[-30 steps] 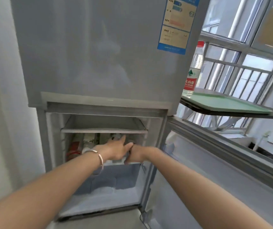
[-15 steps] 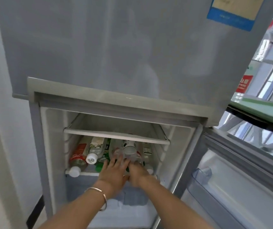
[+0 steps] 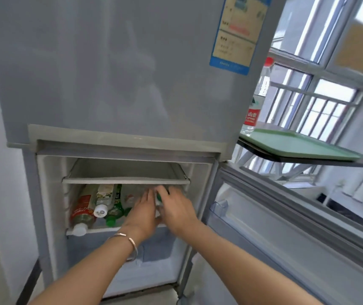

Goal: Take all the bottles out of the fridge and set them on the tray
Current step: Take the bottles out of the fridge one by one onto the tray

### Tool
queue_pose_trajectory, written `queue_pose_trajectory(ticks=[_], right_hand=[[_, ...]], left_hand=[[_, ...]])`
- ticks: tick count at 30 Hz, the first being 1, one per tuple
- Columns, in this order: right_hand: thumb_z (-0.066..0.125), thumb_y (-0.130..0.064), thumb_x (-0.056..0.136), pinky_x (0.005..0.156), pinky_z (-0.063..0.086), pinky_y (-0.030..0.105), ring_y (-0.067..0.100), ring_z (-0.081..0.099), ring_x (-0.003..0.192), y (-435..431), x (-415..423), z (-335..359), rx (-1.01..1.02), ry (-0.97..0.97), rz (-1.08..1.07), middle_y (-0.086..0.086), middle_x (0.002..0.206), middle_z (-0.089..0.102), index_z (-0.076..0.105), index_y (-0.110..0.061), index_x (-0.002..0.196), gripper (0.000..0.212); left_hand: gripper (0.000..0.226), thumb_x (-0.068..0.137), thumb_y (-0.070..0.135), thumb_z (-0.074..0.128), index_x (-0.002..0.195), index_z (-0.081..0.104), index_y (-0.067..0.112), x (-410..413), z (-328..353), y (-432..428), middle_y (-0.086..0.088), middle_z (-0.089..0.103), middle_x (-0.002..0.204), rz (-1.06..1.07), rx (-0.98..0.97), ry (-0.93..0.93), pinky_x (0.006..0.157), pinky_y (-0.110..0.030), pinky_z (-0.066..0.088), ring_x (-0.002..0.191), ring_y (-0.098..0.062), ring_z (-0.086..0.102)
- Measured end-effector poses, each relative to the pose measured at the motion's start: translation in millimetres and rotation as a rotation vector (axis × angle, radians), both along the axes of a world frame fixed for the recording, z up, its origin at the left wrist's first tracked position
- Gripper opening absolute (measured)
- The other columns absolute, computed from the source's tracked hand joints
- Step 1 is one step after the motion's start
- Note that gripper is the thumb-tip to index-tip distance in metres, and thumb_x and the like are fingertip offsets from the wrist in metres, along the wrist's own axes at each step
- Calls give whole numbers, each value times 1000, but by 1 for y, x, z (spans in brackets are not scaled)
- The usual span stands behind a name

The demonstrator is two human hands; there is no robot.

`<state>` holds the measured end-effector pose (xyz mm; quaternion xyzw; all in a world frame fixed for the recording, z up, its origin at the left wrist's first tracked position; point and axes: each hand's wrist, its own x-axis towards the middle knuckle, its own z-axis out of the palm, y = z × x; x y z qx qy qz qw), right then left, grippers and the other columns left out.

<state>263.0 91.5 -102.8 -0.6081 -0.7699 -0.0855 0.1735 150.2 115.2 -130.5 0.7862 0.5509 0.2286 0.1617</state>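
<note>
Both hands are now deeper in the fridge [image 3: 119, 84] lower compartment than a second ago, when they only hovered at the shelf front. They've also shifted right along the middle shelf [image 3: 119, 229].

Left hand [image 3: 142, 211]: fingers extended, fairly flat, lying over a clear bottle [image 3: 130, 199] mid-shelf. Not visibly wrapped around it.
Right hand [image 3: 177, 209]: fingers curled at a green-capped bottle [image 3: 159, 198] on the right of the shelf. Looks like a grip forming; motion blur there, so I cannot tell whether it is closed on the bottle.

Bottles on the shelf, lying down with caps toward the near side:
- red-label bottle [image 3: 81, 213], far left, white cap overhanging the shelf edge
- pale-label bottle [image 3: 103, 200] just beside it
- green bottle [image 3: 114, 211] next right, touching its neighbours
- the two under the hands

Tray [image 3: 308, 148]: green, on the table to the right, well apart from the fridge opening. One red-cap water bottle [image 3: 256, 100] stands upright at its far left end, partly behind the fridge door.

Judgement: early in the task, one out and at least five to go. Hands are committing to a right-side pickup, possibly one bottle each.

Risk: bottles are packed and can roll once a neighbour leaves.
</note>
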Motion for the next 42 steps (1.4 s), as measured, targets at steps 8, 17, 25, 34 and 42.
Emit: queue_pose_trajectory(ticks=[8,17,25,34,42], right_hand=[[60,-21,84,86,52,48,30,60,96,-89,37,94,-223,333,-84,14,111,60,27,-16,143,67],[84,-23,61,96,52,40,15,62,110,-152,96,144,-232,848,-85,-2,119,62,33,-24,137,91],[85,-17,69,86,53,30,20,65,103,-141,175,230,155,1119,-115,11,114,63,32,-12,122,75],[81,-20,73,87,53,34,25,64,103,-39,261,248,218,975,-249,11,111,66,51,-9,118,55],[75,-23,69,84,57,41,28,64,98,52,301,233,65,916,-242,9,101,67,59,-16,99,35]], left_hand=[[43,80,40,61,120,51,26,26,94,-66,-2,65,119,-269,-73,-54,90,-40,53,104,-24,64],[46,83,50,55,117,41,23,84,232,-127,4,58,87,-288,382,-370,71,-39,52,79,-18,61],[64,92,53,44,144,23,21,176,282,-121,-11,31,145,-314,250,-797,104,-48,39,128,-29,41],[47,103,27,20,137,46,9,270,254,-46,-11,49,141,-408,65,-621,111,-44,32,128,-29,44],[55,98,27,22,152,21,22,313,240,19,-9,41,149,-333,-63,-610,111,-40,29,134,-28,40]])
